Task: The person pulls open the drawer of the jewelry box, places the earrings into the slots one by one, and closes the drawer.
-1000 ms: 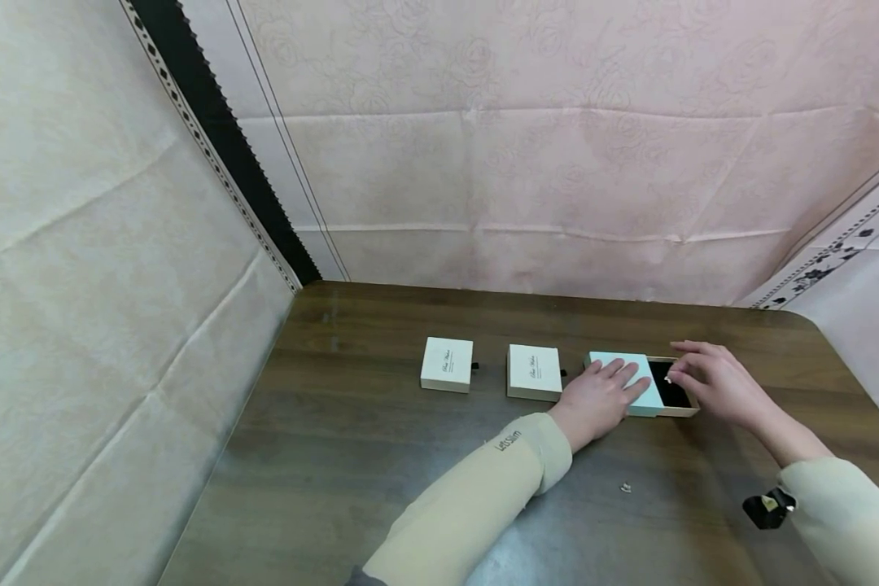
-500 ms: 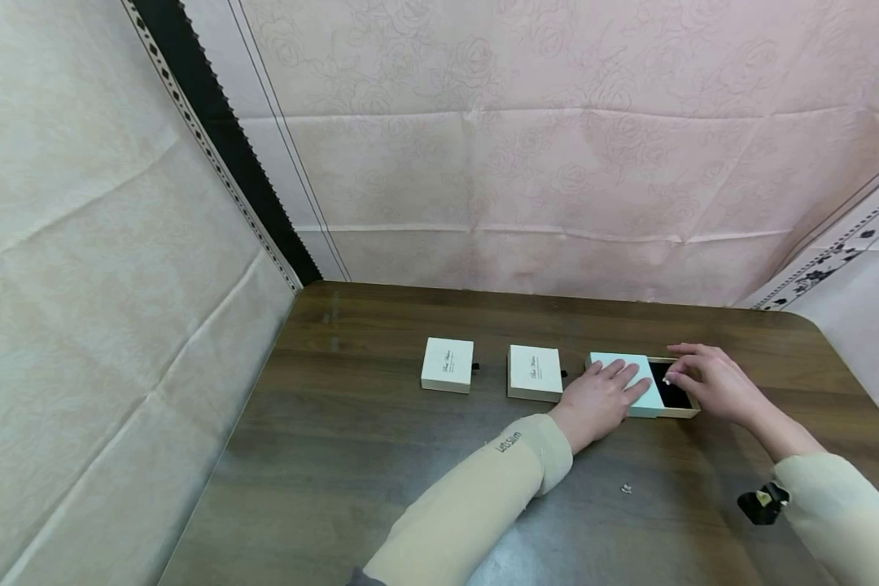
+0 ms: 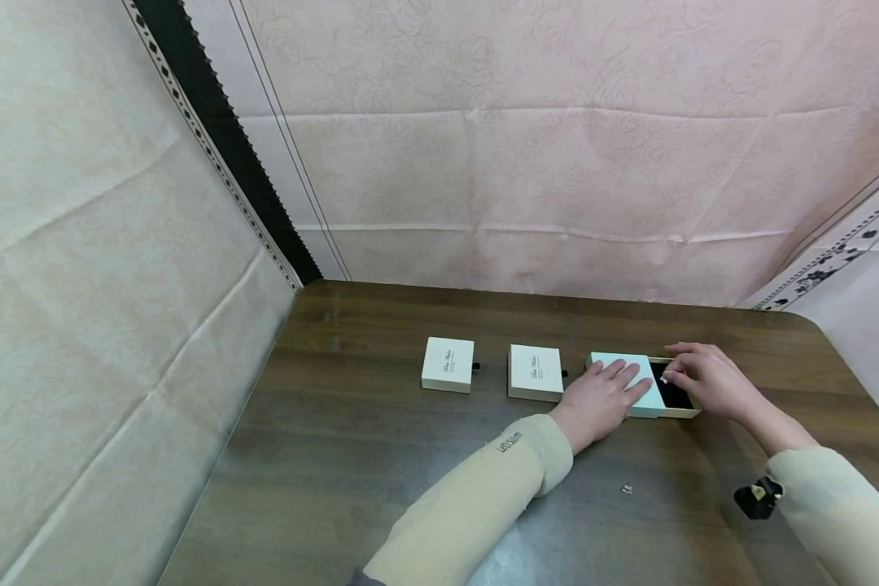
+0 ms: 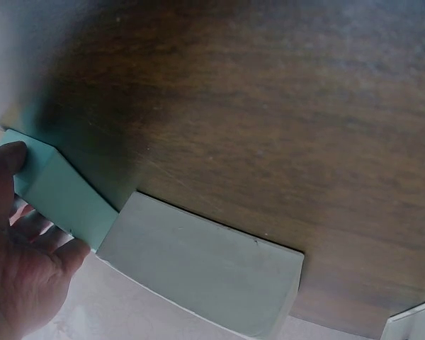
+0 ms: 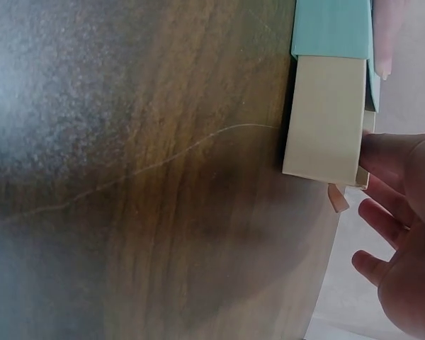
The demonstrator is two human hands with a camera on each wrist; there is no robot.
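Observation:
My left hand (image 3: 596, 399) holds the teal drawer box (image 3: 633, 411), fingers spread over its top and thumb against its near face in the left wrist view. The pale drawer (image 5: 326, 117) is pulled partway out to the right, showing a black lining (image 3: 675, 395). Over this lining, my right hand (image 3: 714, 382) pinches a tiny silvery-white piece (image 3: 664, 380) between thumb and index finger; its kind cannot be made out. In the right wrist view the other fingers are spread and the pinch is hidden behind the drawer.
Two white lettered boxes (image 3: 448, 365) (image 3: 535, 372) with black pull tabs stand in a row left of the teal box. A small shiny silver item (image 3: 627, 489) lies on the brown table (image 3: 352, 456) nearer me. Patterned cloth (image 3: 542, 179) hangs behind the table.
My right hand and the pinched piece have shifted slightly left over the black lining, the right forearm following. My left hand stays on the teal box.

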